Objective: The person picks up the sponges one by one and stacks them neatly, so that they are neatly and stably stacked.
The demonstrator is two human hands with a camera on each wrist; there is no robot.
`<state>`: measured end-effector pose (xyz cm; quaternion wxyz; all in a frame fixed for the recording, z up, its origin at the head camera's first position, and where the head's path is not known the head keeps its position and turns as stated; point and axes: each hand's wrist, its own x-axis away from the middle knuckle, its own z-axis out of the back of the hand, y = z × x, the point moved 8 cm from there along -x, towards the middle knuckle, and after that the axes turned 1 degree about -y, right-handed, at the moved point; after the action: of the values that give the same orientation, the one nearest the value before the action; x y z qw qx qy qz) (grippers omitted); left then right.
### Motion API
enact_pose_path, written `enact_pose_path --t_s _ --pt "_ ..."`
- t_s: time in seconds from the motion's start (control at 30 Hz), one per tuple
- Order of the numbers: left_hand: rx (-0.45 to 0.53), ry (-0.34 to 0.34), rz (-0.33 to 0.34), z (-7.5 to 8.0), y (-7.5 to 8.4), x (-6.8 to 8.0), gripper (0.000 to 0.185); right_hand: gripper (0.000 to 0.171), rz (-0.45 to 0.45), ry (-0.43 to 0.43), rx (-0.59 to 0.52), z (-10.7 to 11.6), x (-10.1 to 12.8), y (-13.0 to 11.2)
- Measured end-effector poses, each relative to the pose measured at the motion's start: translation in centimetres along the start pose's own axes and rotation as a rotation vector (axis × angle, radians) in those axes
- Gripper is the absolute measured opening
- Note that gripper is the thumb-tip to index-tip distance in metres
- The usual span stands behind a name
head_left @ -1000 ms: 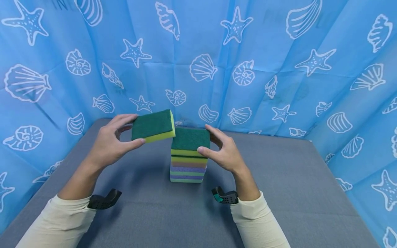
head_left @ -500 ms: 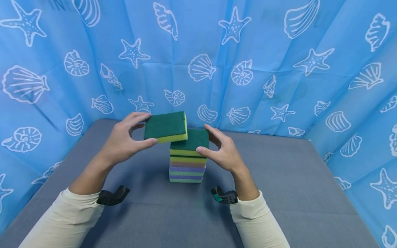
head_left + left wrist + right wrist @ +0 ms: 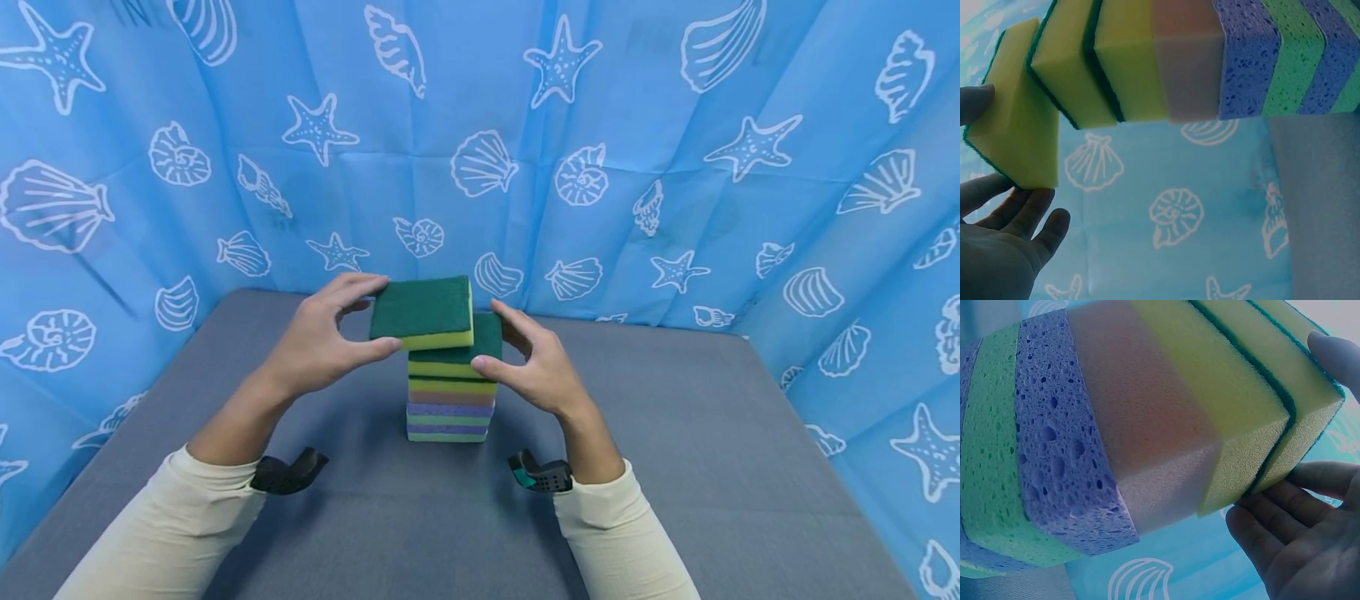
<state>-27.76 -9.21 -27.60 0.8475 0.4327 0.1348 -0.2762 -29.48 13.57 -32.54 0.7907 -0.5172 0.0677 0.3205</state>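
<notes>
My left hand [image 3: 318, 337] pinches a scouring sponge [image 3: 422, 308], green pad up and yellow foam below, between thumb and fingers. This sponge overlaps the left part of a sponge stack [image 3: 450, 408]; in the left wrist view it tilts against the stack's top edge, and I cannot tell whether it rests there. From the top down, the stack has yellow sponges with green pads [image 3: 1310, 375], a pinkish-brown one [image 3: 1141, 394], then purple [image 3: 1054, 425] and light green [image 3: 991, 437] porous ones. On the stack's right side, my right hand [image 3: 536, 362] grips the top sponge by its edges.
The stack stands on a grey cloth-covered table [image 3: 675, 467]. A blue curtain [image 3: 420, 108] with white shells and starfish hangs behind and along both sides. Black straps [image 3: 288, 472] sit at both wrists, over cream sleeves.
My left hand has carried its sponge rightward, from beside the stack to over its left part. My right hand has kept its grip on the stack's top sponge.
</notes>
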Motion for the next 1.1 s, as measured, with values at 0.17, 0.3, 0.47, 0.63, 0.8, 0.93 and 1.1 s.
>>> enact_pose_path --t_s 0.17,0.3,0.47,0.63,0.8,0.93,1.1 --pt "0.0 -0.008 -0.013 -0.4 0.3 -0.4 0.069 0.082 0.0 -0.004 -0.021 0.0 0.0 0.0" --pt "0.007 -0.017 -0.012 -0.8 0.5 -0.7 0.068 0.086 -0.004 -0.01 -0.032 0.0 0.0 0.0" --pt "0.017 -0.03 -0.023 -1.2 0.9 -0.9 0.069 0.083 0.001 -0.019 -0.052 -0.1 0.0 -0.1" --pt "0.015 -0.039 -0.028 -1.5 1.1 -1.2 0.069 0.079 0.011 -0.025 -0.05 -0.2 -0.2 -0.4" --pt "0.023 -0.055 -0.023 -2.0 1.1 -1.3 0.07 0.077 0.019 -0.039 -0.053 -0.2 -0.2 -2.5" --pt "0.036 -0.069 -0.027 -2.3 1.3 -1.3 0.07 0.074 0.028 -0.047 -0.06 -0.1 -0.1 -3.9" --pt "0.029 -0.08 -0.024 -2.4 1.3 -1.4 0.07 0.074 0.038 -0.044 -0.06 -0.1 -0.1 -4.3"
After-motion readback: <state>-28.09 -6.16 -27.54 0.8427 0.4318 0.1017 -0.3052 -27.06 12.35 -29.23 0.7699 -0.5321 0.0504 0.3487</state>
